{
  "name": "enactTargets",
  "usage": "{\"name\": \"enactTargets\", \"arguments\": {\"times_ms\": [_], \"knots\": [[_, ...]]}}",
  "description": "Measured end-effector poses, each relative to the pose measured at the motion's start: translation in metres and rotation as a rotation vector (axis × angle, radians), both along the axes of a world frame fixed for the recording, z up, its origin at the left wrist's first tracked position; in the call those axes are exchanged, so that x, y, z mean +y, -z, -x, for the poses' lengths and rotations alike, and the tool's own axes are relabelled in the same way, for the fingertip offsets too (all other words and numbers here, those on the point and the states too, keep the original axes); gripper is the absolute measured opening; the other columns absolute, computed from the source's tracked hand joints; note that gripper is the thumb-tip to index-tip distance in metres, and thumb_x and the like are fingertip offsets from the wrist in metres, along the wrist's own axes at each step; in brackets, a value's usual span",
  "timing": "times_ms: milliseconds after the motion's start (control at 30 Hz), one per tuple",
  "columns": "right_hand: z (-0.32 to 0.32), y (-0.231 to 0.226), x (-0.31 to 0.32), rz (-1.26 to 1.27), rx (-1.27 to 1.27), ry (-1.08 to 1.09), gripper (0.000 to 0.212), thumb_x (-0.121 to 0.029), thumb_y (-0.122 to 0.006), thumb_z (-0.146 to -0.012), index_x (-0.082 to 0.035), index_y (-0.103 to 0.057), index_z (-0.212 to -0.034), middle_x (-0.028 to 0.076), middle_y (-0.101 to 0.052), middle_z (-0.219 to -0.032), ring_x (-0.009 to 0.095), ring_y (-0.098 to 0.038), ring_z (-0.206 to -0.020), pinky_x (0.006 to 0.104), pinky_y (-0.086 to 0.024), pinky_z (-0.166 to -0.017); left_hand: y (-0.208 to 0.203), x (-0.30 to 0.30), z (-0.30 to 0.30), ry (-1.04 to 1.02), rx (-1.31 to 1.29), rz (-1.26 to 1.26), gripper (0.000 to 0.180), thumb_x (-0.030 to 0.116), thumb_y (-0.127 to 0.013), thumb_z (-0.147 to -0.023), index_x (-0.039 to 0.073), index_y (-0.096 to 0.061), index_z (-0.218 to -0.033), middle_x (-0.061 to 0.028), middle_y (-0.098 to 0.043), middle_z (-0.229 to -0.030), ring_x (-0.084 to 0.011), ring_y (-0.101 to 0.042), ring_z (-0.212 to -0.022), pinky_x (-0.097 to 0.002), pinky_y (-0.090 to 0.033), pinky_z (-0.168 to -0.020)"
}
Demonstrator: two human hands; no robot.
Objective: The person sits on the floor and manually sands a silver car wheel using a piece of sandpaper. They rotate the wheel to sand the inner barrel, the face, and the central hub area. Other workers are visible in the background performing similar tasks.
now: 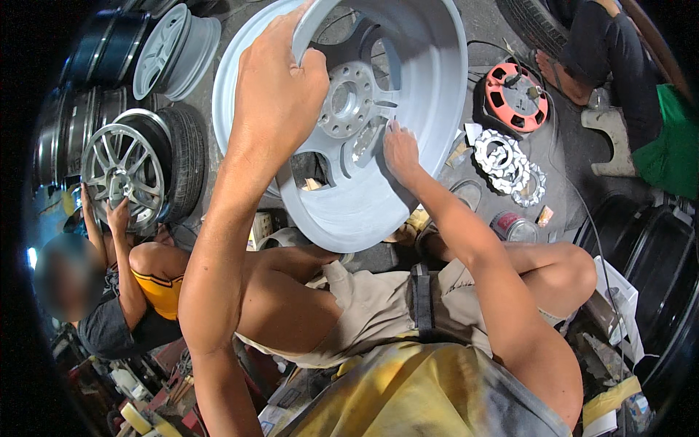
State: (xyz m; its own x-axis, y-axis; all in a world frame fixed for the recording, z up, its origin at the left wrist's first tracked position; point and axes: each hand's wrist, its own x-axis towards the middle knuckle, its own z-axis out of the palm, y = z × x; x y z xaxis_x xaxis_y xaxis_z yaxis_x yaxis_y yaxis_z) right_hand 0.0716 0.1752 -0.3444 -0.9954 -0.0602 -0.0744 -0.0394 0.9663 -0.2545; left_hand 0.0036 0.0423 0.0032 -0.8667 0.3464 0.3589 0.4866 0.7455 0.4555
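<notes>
Grimy concrete flooring (pixel 484 18) spreads beneath a cluttered workshop. Above it, just in front of the person's tan shorts (pixel 378 302), a grey alloy wheel (pixel 351 125) tilts with its hollow side facing the wearer; what bears its weight cannot be told. The left hand (pixel 280 87) clasps its upper rim, probably to steady that slant and leave the inside within reach. There the right hand (pixel 400 153) brings bent fingers to the spokes beside the hub; whether it pinches anything small is unclear. Right of the wheel lie a coral-red cable reel (pixel 499 109), silver toothed rings (pixel 482 154) and a metal can (pixel 510 227). Leftward, a seated co-worker's hands (pixel 116 213) touch a silver multi-spoke wheel (pixel 118 178), perhaps stood upright for easy access, near a black tyre (pixel 186 167). The can's printed label is too small to read.
</notes>
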Motion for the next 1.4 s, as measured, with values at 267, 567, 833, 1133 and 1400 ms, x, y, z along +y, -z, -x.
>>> {"name": "enactTargets", "arguments": {"times_ms": [267, 567, 833, 1133, 1400], "knots": [[0.059, 0.004, 0.036, -0.140, 0.161, -0.075, 0.026, -0.017, -0.058, -0.093, -0.005, -0.072, -0.111, 0.013, -0.057, -0.134, 0.027, -0.065, -0.101, 0.0396, -0.052, -0.082, -0.009, 0.005, -0.004, 0.006, -0.124, -0.068, 0.045, 0.010, -0.054, -0.088, 0.000, -0.063, -0.131, -0.0190, -0.072, -0.099, -0.0232, -0.063, -0.087, -0.0350, -0.050, -0.085], [0.059, 0.013, 0.041, 0.029, 0.159, 0.024, 0.041, -0.019, -0.051, -0.098, 0.001, -0.055, -0.134, 0.017, -0.060, -0.125, 0.031, -0.062, -0.101, 0.0453, -0.051, -0.086, -0.015, 0.009, -0.005, -0.025, -0.142, -0.008, 0.047, 0.011, -0.055, -0.089, 0.002, -0.063, -0.134, -0.0092, -0.062, -0.076, -0.0110, -0.049, -0.062, -0.0288, -0.046, -0.063], [0.024, 0.020, -0.047, 0.621, 0.287, 0.463, 0.038, -0.010, -0.049, -0.097, -0.001, -0.060, -0.132, 0.021, -0.063, -0.119, 0.041, -0.063, -0.104, 0.0490, -0.051, -0.091, -0.019, 0.015, -0.008, -0.107, -0.212, 0.059, 0.047, 0.010, -0.055, -0.088, 0.001, -0.062, -0.134, -0.0131, -0.067, -0.084, -0.0140, -0.057, -0.068, -0.0299, -0.049, -0.070], [0.016, 0.014, -0.023, 0.369, 0.223, 0.314, 0.058, -0.013, -0.057, -0.092, -0.002, -0.045, -0.147, 0.017, -0.060, -0.124, 0.038, -0.062, -0.103, 0.0484, -0.049, -0.088, -0.012, 0.019, -0.008, -0.017, -0.105, -0.002, 0.047, 0.011, -0.053, -0.090, 0.001, -0.061, -0.135, -0.0118, -0.069, -0.088, -0.0111, -0.058, -0.069, -0.0292, -0.049, -0.070], [0.021, -0.001, -0.045, 0.797, 0.085, 0.573, 0.029, -0.015, -0.052, -0.095, -0.002, -0.067, -0.115, 0.022, -0.067, -0.110, 0.044, -0.063, -0.104, 0.0506, -0.050, -0.093, -0.010, 0.017, -0.006, -0.040, -0.122, -0.006, 0.047, 0.009, -0.054, -0.089, 0.003, -0.062, -0.136, -0.0091, -0.067, -0.084, -0.0101, -0.056, -0.068, -0.0290, -0.048, -0.067]]}}
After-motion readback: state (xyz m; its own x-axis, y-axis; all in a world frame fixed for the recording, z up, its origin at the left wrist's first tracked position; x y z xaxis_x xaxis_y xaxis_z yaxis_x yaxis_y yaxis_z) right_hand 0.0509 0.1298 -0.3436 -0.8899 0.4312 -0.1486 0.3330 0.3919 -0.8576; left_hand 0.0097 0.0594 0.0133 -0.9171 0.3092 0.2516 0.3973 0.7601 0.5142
